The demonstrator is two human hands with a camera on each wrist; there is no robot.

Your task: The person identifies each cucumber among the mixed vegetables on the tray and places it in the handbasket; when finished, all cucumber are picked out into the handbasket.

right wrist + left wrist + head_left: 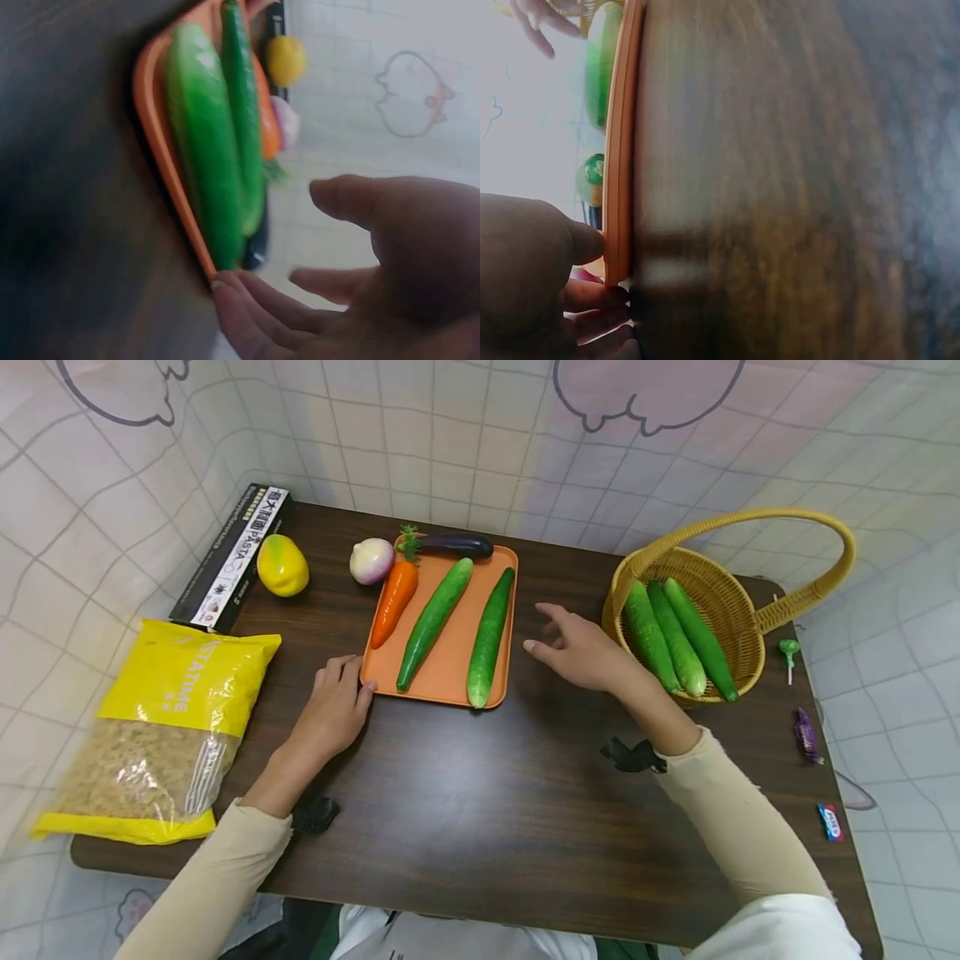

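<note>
On the table lies an orange tray (450,647) bearing two cucumbers (437,625) and a carrot (395,602). An eggplant (455,545) lies across its back edge. My left hand (333,706) holds the tray's near left corner, thumb (587,241) at the rim and fingers down the outer side. Over the table between tray and basket, my right hand (576,647) is held with fingers spread, nothing in them. In the right wrist view its fingertips appear near the tray's right edge; contact cannot be told. A wicker basket (720,578) with several cucumbers (678,639) stands beyond that hand.
A purple-white onion (371,562) sits left of the tray. Further left are a yellow pepper (282,566), a black pasta box (232,556) and a yellow pasta bag (161,731). Along the right edge lie a green lollipop (788,648) and wrapped sweets (806,737).
</note>
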